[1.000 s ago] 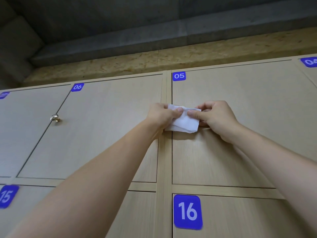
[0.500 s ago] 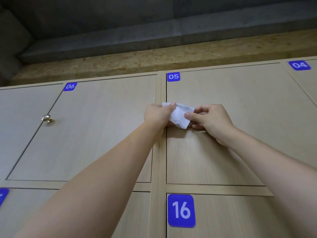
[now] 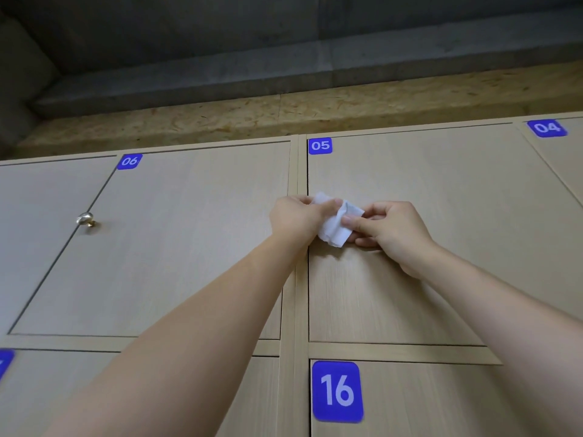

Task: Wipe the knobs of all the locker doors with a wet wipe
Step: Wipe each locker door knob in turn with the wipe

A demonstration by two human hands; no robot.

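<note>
A white wet wipe is crumpled between both hands at the left edge of locker door 05. My left hand grips its left side with curled fingers. My right hand pinches its right side between thumb and fingers. Any knob on door 05 is hidden behind the wipe and hands. A round brass knob sticks out at the left edge of door 06, far left of my hands.
Light wooden locker doors fill the wall, with blue number labels 04, 05, 06 and 16. A chipboard strip and a grey concrete ledge run above the lockers.
The hands have bunched the wipe tighter; its spread sheet is now a smaller crumpled wad. Both hands stay at the left edge of door 05, and the view has shifted slightly.
</note>
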